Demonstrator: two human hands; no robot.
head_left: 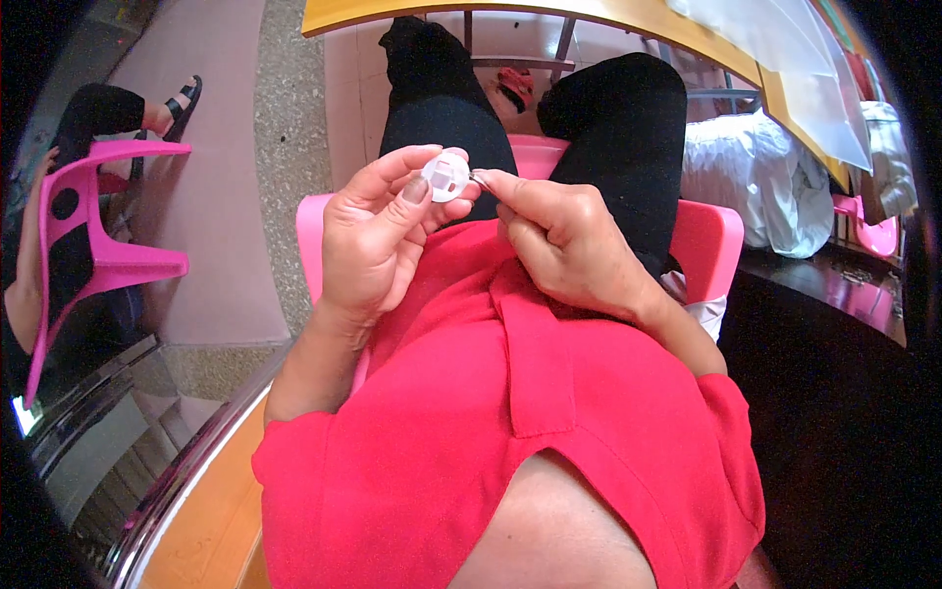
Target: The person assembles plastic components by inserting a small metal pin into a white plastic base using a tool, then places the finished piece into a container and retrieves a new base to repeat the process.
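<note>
Between the thumb and fingers of my left hand (378, 221) is a small round white disc (445, 177) with square cut-outs in its face. Close to the disc's right edge, my right hand (564, 236) is closed with thumb and forefinger pinched together. A small shiny bit shows at those fingertips, too small to name. Both hands are held above my lap, in front of the red top (471, 393).
A wooden table edge (549, 10) runs above my knees, with translucent plastic sheeting (800, 69) at its right. White cloth or bags (756, 182) lie on the right. At left, another person's sandalled foot (177, 108) shows beside a pink chair (88, 226).
</note>
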